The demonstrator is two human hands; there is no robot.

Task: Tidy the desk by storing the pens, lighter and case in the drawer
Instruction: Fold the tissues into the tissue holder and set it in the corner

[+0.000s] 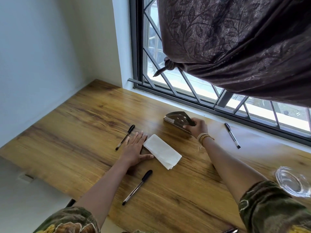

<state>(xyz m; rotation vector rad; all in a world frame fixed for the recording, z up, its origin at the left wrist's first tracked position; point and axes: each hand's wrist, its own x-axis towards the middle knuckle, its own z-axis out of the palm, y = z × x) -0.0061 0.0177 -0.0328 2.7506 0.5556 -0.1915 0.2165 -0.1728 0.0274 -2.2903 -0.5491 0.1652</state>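
Three black-capped pens lie on the wooden desk [70, 125]: one [125, 137] just left of my left hand, one [137, 187] near the front edge, one [232, 135] by the window sill. My left hand [136, 149] rests flat on the desk, fingers straight, its thumb touching a folded white napkin [162, 151]. My right hand [198, 126] grips the right end of a metal triangular holder [176, 120] that stands on the desk near the window. No lighter or drawer is in sight.
A clear glass ashtray [292, 181] sits at the desk's right front. A barred window [193, 91] runs along the back with a knotted brown curtain [235, 47] hanging over it. A dark object [231, 230] shows at the bottom edge.
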